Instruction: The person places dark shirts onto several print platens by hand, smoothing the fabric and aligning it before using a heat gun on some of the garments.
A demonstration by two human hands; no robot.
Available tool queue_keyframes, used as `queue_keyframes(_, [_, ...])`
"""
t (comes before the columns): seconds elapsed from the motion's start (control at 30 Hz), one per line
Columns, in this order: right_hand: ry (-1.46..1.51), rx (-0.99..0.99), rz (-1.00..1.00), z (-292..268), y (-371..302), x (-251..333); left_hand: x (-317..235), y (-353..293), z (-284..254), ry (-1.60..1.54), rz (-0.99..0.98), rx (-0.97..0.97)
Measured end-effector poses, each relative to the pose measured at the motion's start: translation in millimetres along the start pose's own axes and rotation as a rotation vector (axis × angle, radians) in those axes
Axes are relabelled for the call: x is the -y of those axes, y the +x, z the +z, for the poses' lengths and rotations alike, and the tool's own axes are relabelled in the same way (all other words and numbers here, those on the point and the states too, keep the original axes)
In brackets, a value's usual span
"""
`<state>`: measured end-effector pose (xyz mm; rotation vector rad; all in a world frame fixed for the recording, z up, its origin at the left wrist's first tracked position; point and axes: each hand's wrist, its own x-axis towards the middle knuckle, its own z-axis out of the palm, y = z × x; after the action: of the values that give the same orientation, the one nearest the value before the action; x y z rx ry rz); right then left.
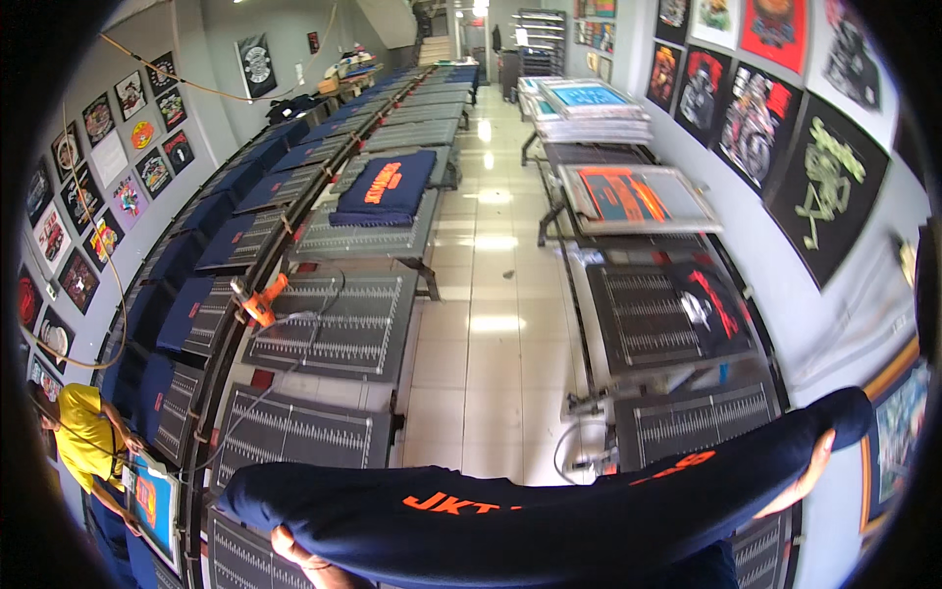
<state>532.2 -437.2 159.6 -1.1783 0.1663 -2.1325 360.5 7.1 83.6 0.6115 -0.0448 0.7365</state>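
Observation:
A navy shirt point(549, 530) with orange printed lettering is stretched across the bottom of the view, held up between my two hands. My left hand point(299, 552) grips its left end from below, fingers partly under the cloth. At the right end, my right hand point(807, 479) is closed around the edge of the shirt. The cloth sags in the middle and hides part of the print. Beneath it lie dark printing boards point(294, 432) with white ruler-like markings. Farther ahead, a stack of folded navy shirts point(388, 188) with orange print rests on a board.
An orange heat gun point(257, 302) with a cable sits on the left table row. At far left a person in a yellow top point(80, 432) holds a framed screen point(154, 506). Along the right table are a screen frame point(640, 198) and a black printed shirt point(708, 306). A tiled aisle point(481, 353) runs between the rows.

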Motion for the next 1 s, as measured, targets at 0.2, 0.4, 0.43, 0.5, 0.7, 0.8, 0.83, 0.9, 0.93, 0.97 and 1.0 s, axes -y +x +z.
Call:
queue_keyframes(0.2, [0.994, 0.512, 1.147, 255, -125, -20, 61, 143, -6, 0.069, 0.165, -0.086])
queue_keyframes(0.4, [0.866, 1.129, 1.328, 531, -315, -44, 158, 335, -40, 0.273, 0.249, -0.231])
queue_keyframes(0.43, [0.916, 1.271, 1.347, 579, -357, -50, 175, 375, -50, 0.239, 0.261, -0.280])
queue_keyframes(0.5, [0.987, 1.318, 1.471, 678, -456, -45, 205, 470, -53, 0.191, 0.226, -0.372])
queue_keyframes(0.7, [0.789, 1.589, 1.569, 920, -692, -41, 262, 729, -38, 0.438, 0.373, -0.426])
queue_keyframes(0.8, [0.928, 1.646, 1.615, 1023, -779, -39, 288, 803, -30, 0.527, 0.406, -0.455])
queue_keyframes(0.83, [0.988, 1.695, 1.624, 1048, -803, -37, 302, 816, -30, 0.541, 0.426, -0.486])
queue_keyframes(0.9, [0.957, 1.795, 1.602, 1086, -866, -44, 342, 851, -29, 0.578, 0.462, -0.551])
queue_keyframes(0.93, [0.968, 1.821, 1.619, 1097, -900, -50, 366, 867, -32, 0.605, 0.469, -0.631])
queue_keyframes(0.97, [0.974, 1.854, 1.638, 1104, -933, -56, 390, 877, -34, 0.631, 0.437, -0.689])
queue_keyframes(1.0, [0.898, 1.934, 1.672, 1114, -974, -75, 421, 890, -40, 0.619, 0.412, -0.769])
